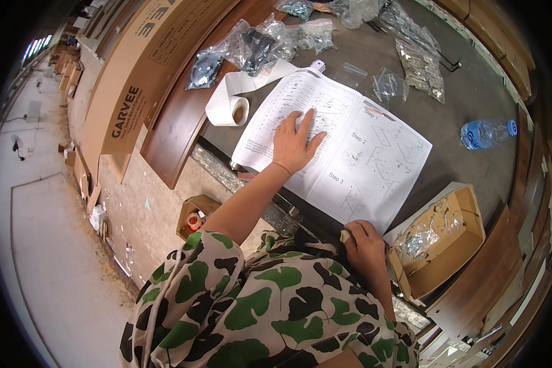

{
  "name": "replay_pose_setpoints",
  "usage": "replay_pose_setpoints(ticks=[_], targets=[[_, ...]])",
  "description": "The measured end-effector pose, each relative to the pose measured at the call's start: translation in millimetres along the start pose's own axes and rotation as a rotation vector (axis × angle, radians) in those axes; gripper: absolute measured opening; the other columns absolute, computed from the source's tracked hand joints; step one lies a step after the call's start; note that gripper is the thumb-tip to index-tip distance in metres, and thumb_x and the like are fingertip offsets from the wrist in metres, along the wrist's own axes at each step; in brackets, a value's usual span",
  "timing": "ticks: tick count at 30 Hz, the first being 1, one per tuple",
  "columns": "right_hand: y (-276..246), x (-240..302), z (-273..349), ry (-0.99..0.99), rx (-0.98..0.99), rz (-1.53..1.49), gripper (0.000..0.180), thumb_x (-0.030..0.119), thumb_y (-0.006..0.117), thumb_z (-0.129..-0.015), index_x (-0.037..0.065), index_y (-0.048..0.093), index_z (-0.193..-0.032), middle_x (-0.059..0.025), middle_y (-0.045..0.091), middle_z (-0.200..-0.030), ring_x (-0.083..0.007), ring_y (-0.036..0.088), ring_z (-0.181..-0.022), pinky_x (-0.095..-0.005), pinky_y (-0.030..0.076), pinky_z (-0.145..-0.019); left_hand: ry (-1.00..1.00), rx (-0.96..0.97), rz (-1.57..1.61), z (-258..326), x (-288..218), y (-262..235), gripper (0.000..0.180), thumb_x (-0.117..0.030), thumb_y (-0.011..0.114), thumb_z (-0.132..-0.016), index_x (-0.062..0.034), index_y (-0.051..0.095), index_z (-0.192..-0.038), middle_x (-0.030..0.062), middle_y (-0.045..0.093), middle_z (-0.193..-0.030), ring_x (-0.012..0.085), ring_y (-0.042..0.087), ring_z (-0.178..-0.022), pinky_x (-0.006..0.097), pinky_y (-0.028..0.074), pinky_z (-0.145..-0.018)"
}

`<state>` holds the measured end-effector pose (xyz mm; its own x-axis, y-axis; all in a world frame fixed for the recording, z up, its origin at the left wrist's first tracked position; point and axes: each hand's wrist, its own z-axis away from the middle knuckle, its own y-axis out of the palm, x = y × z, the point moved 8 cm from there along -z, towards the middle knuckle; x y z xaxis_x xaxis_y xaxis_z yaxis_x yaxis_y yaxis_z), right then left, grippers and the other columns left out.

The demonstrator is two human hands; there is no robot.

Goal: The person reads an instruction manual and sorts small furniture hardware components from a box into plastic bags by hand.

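Head view: grey work surface with dark wood panels along its edges. Lying on it, a large white folded instruction sheet with line diagrams, its near corner hanging past the surface edge toward the person. Left hand lies flat on the sheet's left page, fingers spread and apart, pinning the paper, gripping nothing. Right hand is low by the overhanging corner, fingers curled together on a small pale object I can't identify; whether it also pinches the sheet, cannot tell.

Risks, my judgement:
- Long brown cardboard carton leans off the left side; a bump could slide it to the floor.
- Sheet overhangs; if the left hand lifts, it could slip off or crease at the fold.
- Open brown cardboard box with a clear bag of metal hardware sits right at the near edge, beside the right hand; an elbow nudge could tip it.
- Clear plastic water bottle with blue cap lies on its side, could roll.
- White tape roll just beside the sheet, loose tail may snag.
- Small clear plastic bags of screws and black fittings scattered beyond; easy to mix up or knock.
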<state>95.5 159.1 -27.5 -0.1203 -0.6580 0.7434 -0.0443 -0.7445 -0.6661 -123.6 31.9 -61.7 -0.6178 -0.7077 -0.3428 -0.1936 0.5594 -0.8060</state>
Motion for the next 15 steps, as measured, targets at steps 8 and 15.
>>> replay_pose_setpoints(ticks=[8,15], targets=[[0.7,-0.2,0.1,0.008,0.013,0.012,0.018,0.011,0.064,-0.078,0.006,0.062,-0.095,-0.0103,0.061,-0.098,-0.0309,0.06,-0.09,-0.041,0.05,-0.075,0.018,0.041,-0.024,3.4,2.6,5.5,0.041,-0.039,0.066,-0.082,-0.0104,0.061,-0.112,0.019,0.05,-0.115,0.0303,0.052,-0.08,0.041,0.044,-0.074],[3.1,-2.4,0.5,0.005,0.002,0.013,0.018,0.01,0.064,-0.077,0.007,0.062,-0.095,-0.0093,0.061,-0.098,-0.0297,0.06,-0.09,-0.04,0.05,-0.075,0.021,-0.007,0.015,0.1,-0.6,-0.7,0.044,-0.037,0.067,-0.082,-0.0042,0.059,-0.109,0.0199,0.05,-0.114,0.0328,0.053,-0.084,0.042,0.044,-0.075]])
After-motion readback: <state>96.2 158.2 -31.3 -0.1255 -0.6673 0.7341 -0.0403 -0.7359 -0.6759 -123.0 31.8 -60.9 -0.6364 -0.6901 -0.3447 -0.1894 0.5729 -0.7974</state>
